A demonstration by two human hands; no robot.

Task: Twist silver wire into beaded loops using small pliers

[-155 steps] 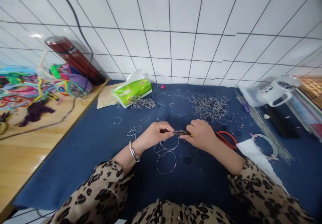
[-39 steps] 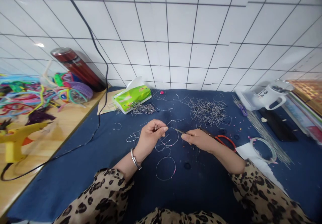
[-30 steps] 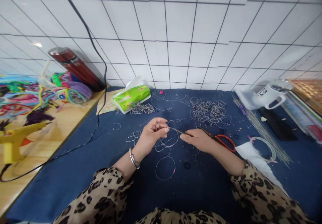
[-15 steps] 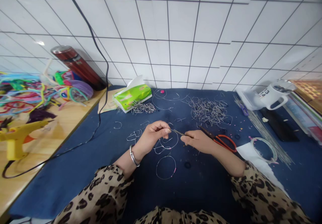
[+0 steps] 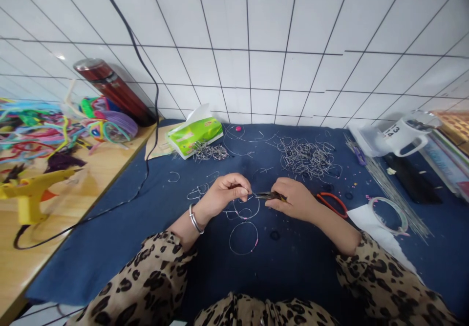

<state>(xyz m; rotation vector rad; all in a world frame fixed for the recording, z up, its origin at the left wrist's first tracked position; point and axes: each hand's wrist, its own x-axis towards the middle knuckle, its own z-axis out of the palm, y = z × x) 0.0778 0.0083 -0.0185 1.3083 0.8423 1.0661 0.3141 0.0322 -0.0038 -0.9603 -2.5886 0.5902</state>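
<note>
In the middle of the blue cloth, my left hand [image 5: 231, 189] pinches a thin piece of wire between thumb and fingertips. Facing it, my right hand [image 5: 293, 199] is closed round a pair of pliers [image 5: 269, 196], whose narrow jaws reach left to the wire at my left fingertips. Below the hands lie thin wire rings: one ring with pink beads [image 5: 244, 238] sits lowest, and another looped wire [image 5: 246, 214] lies just above it. Orange-handled scissors [image 5: 332, 204] rest beyond my right wrist, partly covered by it.
A tangled heap of bent wires [image 5: 308, 157] lies behind my right hand. A green tissue pack [image 5: 196, 135] stands at the back. Straight wires [image 5: 392, 194] and a coil [image 5: 388, 215] lie right. A yellow glue gun [image 5: 29, 201] and its black cord [image 5: 120, 201] are left.
My right hand has turned, and the plier jaws now show more clearly at the wire. My left hand keeps its pinch. The whole view has shifted slightly.
</note>
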